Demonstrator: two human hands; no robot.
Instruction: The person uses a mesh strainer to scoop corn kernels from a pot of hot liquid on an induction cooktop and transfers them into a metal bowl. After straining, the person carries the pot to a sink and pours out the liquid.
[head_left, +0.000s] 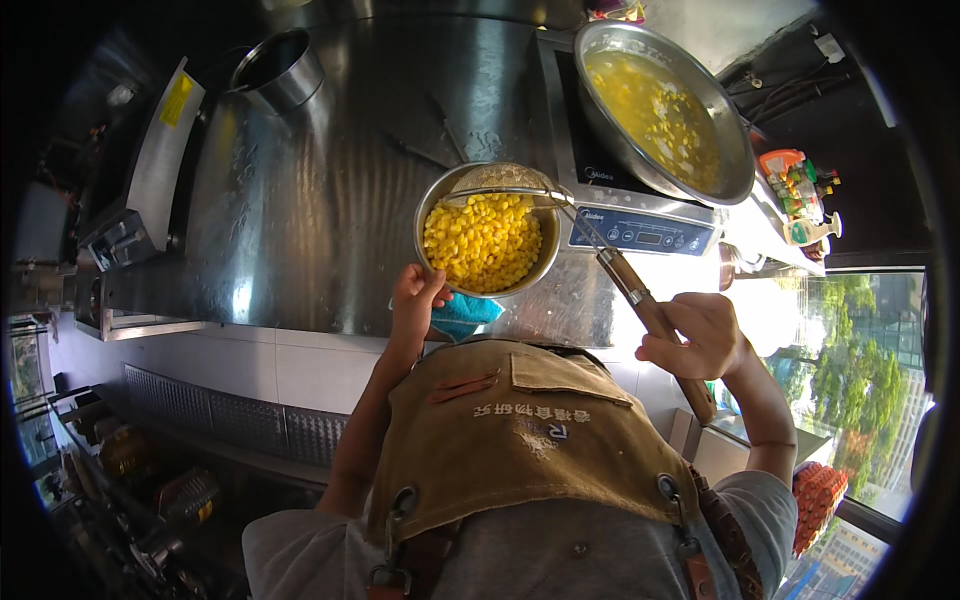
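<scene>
A round metal bowl (553, 264) of yellow corn kernels (484, 240) is at the counter's front edge, and my left hand (421, 296) grips its near-left rim. In my right hand (694, 337) is the wooden handle of a wire-mesh skimmer (499, 178). Its mesh is tipped over the bowl's far side, against the kernels. Part of a turquoise cloth (466, 315) shows beneath the bowl. A large steel basin (739, 161) on the induction cooker (559, 112) holds cloudy yellow liquid with corn kernels in it.
A steel pot (289, 82) stands at the counter's back left. The cooker's blue control panel (645, 231) faces me, right of the bowl. Several bottles (806, 191) line the sill by the window at right. Red egg trays (817, 502) are stacked behind my right elbow.
</scene>
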